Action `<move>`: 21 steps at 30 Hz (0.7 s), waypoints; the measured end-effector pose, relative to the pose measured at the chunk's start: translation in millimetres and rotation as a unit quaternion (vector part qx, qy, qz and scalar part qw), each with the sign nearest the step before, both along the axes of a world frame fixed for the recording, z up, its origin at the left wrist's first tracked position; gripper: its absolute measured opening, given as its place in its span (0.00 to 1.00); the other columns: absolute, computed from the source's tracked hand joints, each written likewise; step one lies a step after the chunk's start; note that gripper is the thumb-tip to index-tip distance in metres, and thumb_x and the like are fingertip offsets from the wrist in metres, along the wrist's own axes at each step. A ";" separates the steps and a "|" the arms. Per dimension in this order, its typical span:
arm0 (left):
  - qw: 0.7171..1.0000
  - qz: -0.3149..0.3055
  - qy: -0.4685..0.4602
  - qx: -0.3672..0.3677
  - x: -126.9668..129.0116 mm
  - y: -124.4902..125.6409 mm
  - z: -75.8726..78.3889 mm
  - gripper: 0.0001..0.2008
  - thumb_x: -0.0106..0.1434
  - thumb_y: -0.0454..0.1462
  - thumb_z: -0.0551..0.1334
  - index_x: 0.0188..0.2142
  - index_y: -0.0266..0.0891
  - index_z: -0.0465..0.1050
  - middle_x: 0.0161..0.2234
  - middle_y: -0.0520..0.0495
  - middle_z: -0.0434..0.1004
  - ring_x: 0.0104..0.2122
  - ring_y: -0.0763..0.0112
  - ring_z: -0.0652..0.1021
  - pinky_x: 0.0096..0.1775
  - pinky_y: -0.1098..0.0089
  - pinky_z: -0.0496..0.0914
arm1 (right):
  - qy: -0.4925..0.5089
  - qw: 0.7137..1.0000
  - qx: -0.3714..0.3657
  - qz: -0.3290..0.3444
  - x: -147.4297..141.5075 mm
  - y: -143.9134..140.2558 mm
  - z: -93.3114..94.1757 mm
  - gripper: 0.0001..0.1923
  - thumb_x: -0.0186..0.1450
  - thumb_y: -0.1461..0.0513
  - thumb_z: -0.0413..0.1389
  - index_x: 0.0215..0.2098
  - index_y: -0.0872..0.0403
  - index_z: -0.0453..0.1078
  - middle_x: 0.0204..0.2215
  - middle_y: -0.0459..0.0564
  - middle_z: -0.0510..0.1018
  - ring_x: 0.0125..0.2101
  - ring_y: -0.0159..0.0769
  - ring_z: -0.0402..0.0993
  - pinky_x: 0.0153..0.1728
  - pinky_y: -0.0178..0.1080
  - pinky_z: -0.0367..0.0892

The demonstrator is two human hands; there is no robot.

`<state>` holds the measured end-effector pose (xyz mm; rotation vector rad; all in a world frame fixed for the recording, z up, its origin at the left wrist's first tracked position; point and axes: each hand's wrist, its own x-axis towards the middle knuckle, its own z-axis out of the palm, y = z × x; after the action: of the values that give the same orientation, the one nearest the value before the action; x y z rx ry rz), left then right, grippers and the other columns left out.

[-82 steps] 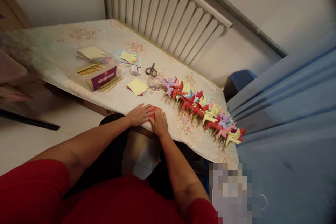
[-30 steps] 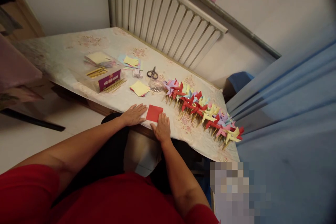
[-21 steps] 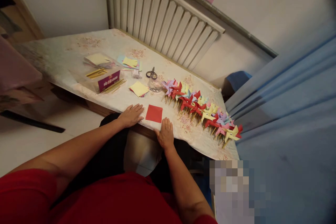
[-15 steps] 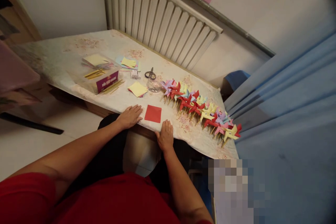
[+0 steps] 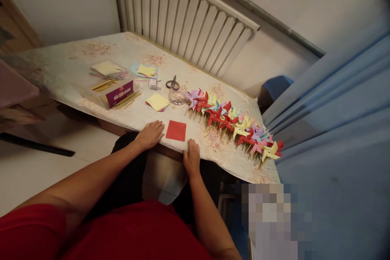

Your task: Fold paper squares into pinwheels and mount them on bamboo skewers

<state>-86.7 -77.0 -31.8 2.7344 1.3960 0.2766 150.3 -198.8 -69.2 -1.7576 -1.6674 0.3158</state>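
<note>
Both hands flat | red paper (image 5: pixel 176 130) between | pinwheels (image 5: pixel 233 124), seemingly scissors (image 5: pixel 172 84) beyond

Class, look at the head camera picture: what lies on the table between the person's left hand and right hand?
In the head view, a flat red paper square lies on the tablecloth between the left hand and the right hand. Neither hand touches it.

floral-clothed table (image 5: pixel 91 71), red paper square (image 5: pixel 176 130), pinwheels (image 5: pixel 231 124)

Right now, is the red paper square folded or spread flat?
Spread flat: the red paper square lies as one full square on the table, between the left hand and right hand, neither covering it.
</note>
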 end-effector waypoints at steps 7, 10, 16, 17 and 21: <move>1.000 -0.002 0.001 0.015 1.2 1.1 -3.0 0.25 0.73 0.42 0.49 0.62 0.34 0.68 0.66 0.33 0.66 0.67 0.52 0.64 0.65 0.54 0.59 | 0.462 0.884 0.057 -0.044 25.1 4.3 13.5 0.30 0.68 0.51 0.51 0.62 0.61 0.68 0.63 0.62 0.72 0.64 0.43 0.68 0.69 0.53 0.56; 1.000 -0.006 0.000 0.021 1.5 2.6 -4.5 0.25 0.73 0.42 0.48 0.62 0.34 0.68 0.66 0.32 0.66 0.67 0.51 0.64 0.64 0.54 0.59 | 0.618 0.780 0.078 -0.069 34.7 6.3 15.1 0.31 0.67 0.52 0.56 0.61 0.63 0.67 0.62 0.67 0.71 0.62 0.45 0.72 0.67 0.55 0.60; 1.000 -0.004 -0.011 0.018 3.7 3.2 -4.7 0.25 0.72 0.42 0.49 0.62 0.31 0.68 0.65 0.29 0.66 0.67 0.50 0.64 0.64 0.52 0.59 | 0.705 0.703 0.056 -0.069 42.9 7.2 16.6 0.27 0.66 0.57 0.59 0.59 0.64 0.66 0.63 0.72 0.69 0.61 0.48 0.73 0.66 0.58 0.60; 1.000 -0.005 -0.010 0.020 4.1 2.9 -4.0 0.26 0.72 0.42 0.49 0.62 0.30 0.68 0.65 0.28 0.66 0.67 0.50 0.64 0.64 0.53 0.59 | 0.708 0.701 0.053 -0.068 42.9 7.1 17.0 0.26 0.66 0.58 0.59 0.59 0.63 0.66 0.63 0.72 0.69 0.61 0.48 0.73 0.66 0.59 0.60; 1.000 -0.008 0.006 0.029 5.6 1.5 -1.3 0.26 0.72 0.41 0.48 0.62 0.28 0.67 0.64 0.27 0.66 0.66 0.49 0.64 0.64 0.53 0.59 | 0.713 0.695 0.045 -0.079 41.4 7.3 18.1 0.24 0.64 0.62 0.60 0.58 0.61 0.67 0.62 0.70 0.71 0.60 0.47 0.74 0.66 0.58 0.60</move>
<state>-81.1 -75.5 -33.2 2.7969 1.3912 0.3055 191.7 -191.5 -51.1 -0.9189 -0.3381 1.1224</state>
